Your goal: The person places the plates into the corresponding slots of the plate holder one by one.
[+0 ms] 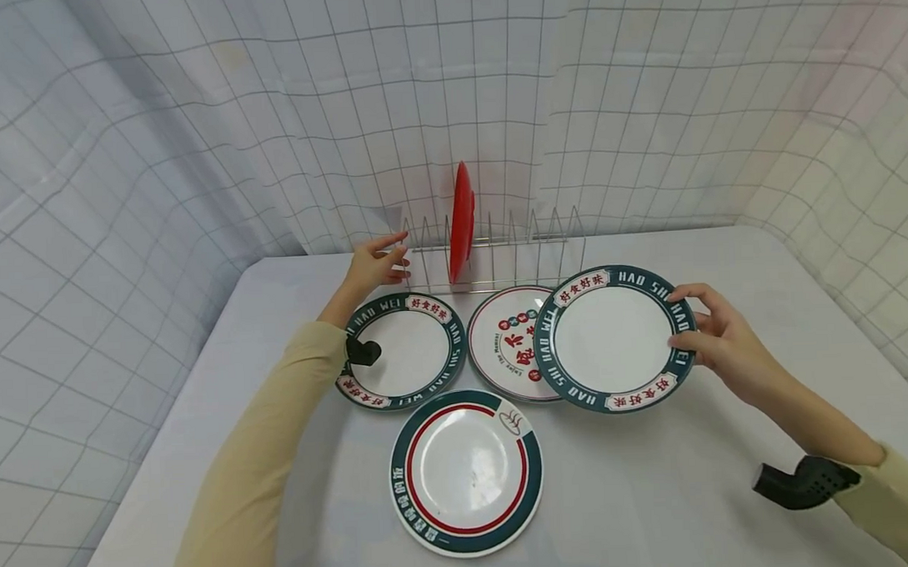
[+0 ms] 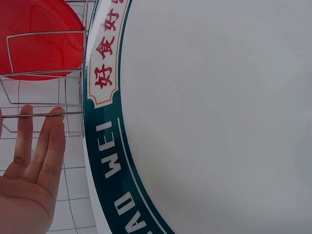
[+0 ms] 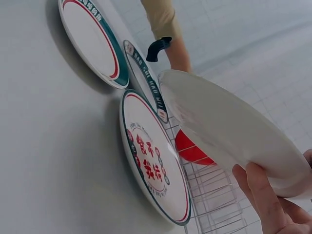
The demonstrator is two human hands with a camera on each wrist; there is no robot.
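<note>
My right hand [image 1: 726, 336] grips the right rim of a white plate with a green lettered border [image 1: 613, 336], thumb on its face, other fingers behind. That plate is raised above the table and overlaps a white plate with red characters [image 1: 501, 340] lying there. In the right wrist view, the held plate's pale underside [image 3: 229, 122] shows. My left hand [image 1: 371, 270] is at the left end of a wire dish rack [image 1: 520, 252], its fingers extended and spread, fingertips [image 2: 57, 112] right at a wire. A red plate [image 1: 463, 221] stands on edge in the rack.
Another green-bordered plate [image 1: 404, 352] lies flat beneath my left wrist. Nearer the front is a plate with a green rim and red ring [image 1: 466, 475]. Grid-patterned white cloth [image 1: 492, 90] hangs behind the rack and along both sides of the white table [image 1: 656, 493].
</note>
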